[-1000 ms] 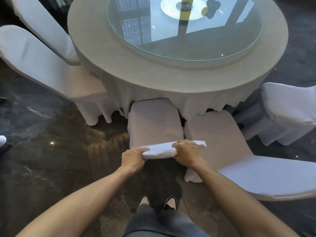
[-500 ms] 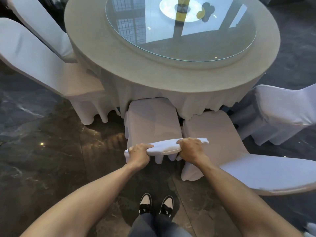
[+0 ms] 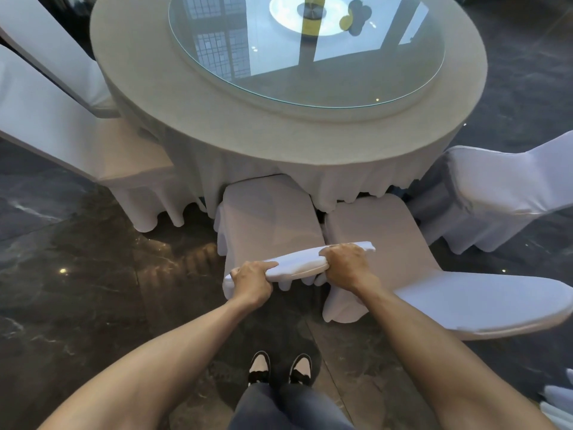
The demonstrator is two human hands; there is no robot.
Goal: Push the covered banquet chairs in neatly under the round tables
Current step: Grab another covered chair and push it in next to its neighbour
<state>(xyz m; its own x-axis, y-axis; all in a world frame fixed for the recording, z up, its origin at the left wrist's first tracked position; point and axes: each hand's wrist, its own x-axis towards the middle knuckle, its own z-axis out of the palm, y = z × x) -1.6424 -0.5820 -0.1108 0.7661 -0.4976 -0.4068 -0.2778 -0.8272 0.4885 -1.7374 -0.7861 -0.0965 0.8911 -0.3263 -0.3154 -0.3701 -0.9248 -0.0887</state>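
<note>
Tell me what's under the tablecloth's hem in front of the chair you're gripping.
The front of the gripped chair seat tucks under the tablecloth hem. Both hands, left hand and right hand, grip its backrest top. Table legs and base are hidden by the cloth.

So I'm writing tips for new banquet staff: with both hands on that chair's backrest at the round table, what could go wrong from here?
1. The chair on the right sits tight against the held chair; pushing further could snag the two covers or nudge it askew.
2. The seat front is already under the tablecloth hem, so the cloth might bunch or drag.
3. The left hand and right hand grip stretchy cover fabric, which may slip or pull crooked.
</note>
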